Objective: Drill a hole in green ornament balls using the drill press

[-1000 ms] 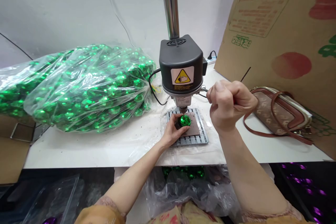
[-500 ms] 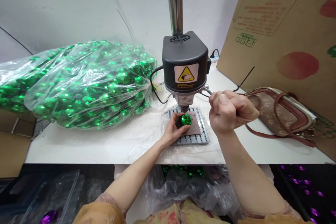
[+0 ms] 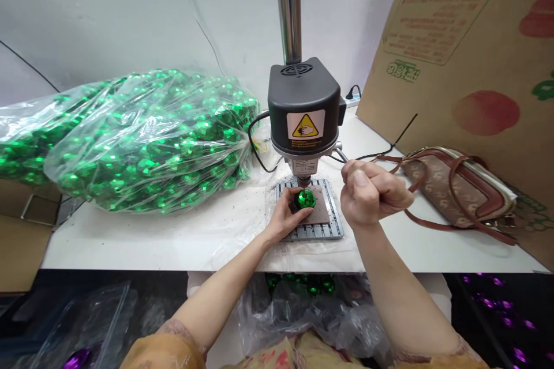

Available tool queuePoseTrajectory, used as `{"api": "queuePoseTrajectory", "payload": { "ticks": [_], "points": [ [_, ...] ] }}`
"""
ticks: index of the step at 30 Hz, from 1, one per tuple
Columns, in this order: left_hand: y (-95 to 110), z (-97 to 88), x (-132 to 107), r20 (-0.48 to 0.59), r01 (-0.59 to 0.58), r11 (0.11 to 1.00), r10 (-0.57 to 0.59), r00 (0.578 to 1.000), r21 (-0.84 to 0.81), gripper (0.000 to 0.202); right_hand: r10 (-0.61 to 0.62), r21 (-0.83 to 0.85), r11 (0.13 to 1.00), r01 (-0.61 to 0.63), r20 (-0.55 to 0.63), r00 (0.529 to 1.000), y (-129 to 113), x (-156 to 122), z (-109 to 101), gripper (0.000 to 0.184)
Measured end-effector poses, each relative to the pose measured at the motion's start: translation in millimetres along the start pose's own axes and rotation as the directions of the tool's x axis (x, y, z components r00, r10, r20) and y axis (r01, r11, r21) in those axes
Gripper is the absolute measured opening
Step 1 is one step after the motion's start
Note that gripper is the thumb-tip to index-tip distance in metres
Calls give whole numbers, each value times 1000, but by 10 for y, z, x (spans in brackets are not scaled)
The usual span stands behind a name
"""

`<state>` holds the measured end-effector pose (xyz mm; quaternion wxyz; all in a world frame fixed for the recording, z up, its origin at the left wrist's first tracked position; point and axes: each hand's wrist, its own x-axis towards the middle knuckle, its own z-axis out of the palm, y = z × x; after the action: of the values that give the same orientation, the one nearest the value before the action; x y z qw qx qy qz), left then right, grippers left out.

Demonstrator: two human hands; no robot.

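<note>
A shiny green faceted ball [image 3: 307,199] rests on a brownish square pad [image 3: 321,207] over the slotted metal base [image 3: 336,229] of a small drill press [image 3: 303,106]. My left hand [image 3: 285,214] curls around the ball's left side, thumb in front and fingers behind. Directly above the ball sits the drill chuck [image 3: 304,181]; its bit meets the ball's top, though how deep I cannot tell. My right hand [image 3: 371,191] is closed in a fist around the end of the press's metal feed lever [image 3: 341,152], to the right of the motor head.
A clear plastic bag of green balls [image 3: 160,144] fills the table's left side. A brown handbag [image 3: 459,187] and large cardboard box [image 3: 467,69] stand at right. Below the table edge, clear plastic [image 3: 329,311] holds more green balls. Purple balls [image 3: 497,302] lie lower right.
My right hand has moved slightly left and down with the lever. My left hand still holds the green ball in the same spot. The view has shifted a little.
</note>
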<state>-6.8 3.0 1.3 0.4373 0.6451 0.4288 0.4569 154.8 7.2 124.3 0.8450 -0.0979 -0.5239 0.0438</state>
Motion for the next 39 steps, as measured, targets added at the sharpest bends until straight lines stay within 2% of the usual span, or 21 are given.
{"api": "queuePoseTrajectory", "payload": {
  "ticks": [4,6,8,11,13,14,15,16,18,19,20,21,24,27,29,31,33,34,35,36,39],
  "points": [
    [13,-8,-2,-10,11,1000,-11,1000,4,53,18,-18,1000,-18,-23,1000,-37,-4,17,45],
    [37,-4,11,-24,25,1000,-25,999,1,54,95,-47,994,-99,-71,993,-79,110,83,46],
    [83,16,20,-58,32,999,-32,998,2,53,222,-74,971,-229,-96,970,-118,292,171,48],
    [176,76,-56,-207,34,998,-21,978,59,51,409,-149,896,-419,-95,908,-140,566,283,47],
    [214,124,-235,-335,32,991,14,942,131,50,447,-172,873,-455,-86,890,-132,675,317,48],
    [214,145,-372,-360,11,986,51,932,167,49,450,-174,872,-457,-80,889,-126,701,321,48],
    [198,162,-538,-346,-30,978,101,933,205,48,449,-172,873,-455,-76,890,-121,712,320,47],
    [165,173,-725,-284,-99,966,168,944,241,48,447,-166,876,-453,-74,891,-118,712,317,47],
    [60,172,-1124,-38,-271,910,297,954,313,50,441,-149,882,-447,-74,894,-119,695,308,47],
    [-3,160,-1315,98,-346,871,333,938,350,51,437,-140,885,-443,-75,897,-122,686,305,47],
    [-66,140,-1488,208,-383,841,326,922,382,51,431,-132,889,-438,-78,899,-124,679,304,46],
    [-124,114,-1638,267,-398,825,310,913,401,52,425,-122,894,-432,-81,902,-126,674,304,46],
    [-236,12,-1932,330,-387,835,265,906,391,62,416,-93,902,-422,-80,906,-121,671,304,42],
    [-266,-126,-1980,333,-406,846,293,896,346,58,401,-78,910,-408,-92,912,-108,671,297,39],
    [-261,-265,-1833,238,-434,821,368,899,370,42,387,-82,915,-395,-101,917,-106,666,293,38],
    [-236,-462,-1513,11,-406,785,455,891,468,27,380,-97,916,-389,-99,920,-112,660,293,38],
    [-186,-699,-1038,-272,-258,779,477,836,571,24,373,-110,918,-382,-93,923,-120,654,295,38],
    [-152,-818,-763,-353,-204,781,477,804,590,23,367,-115,919,-376,-94,926,-123,653,297,37],
    [-116,-926,-474,-373,-180,779,472,799,601,24,360,-114,922,-370,-99,928,-126,653,300,36],
    [-80,-1015,-183,-348,-173,773,458,818,610,25,359,-110,923,-369,-106,927,-130,655,307,36],
    [-10,-1132,644,-184,-107,765,284,941,636,29,394,-110,905,-410,-142,908,-162,675,350,36]
  ]
}}
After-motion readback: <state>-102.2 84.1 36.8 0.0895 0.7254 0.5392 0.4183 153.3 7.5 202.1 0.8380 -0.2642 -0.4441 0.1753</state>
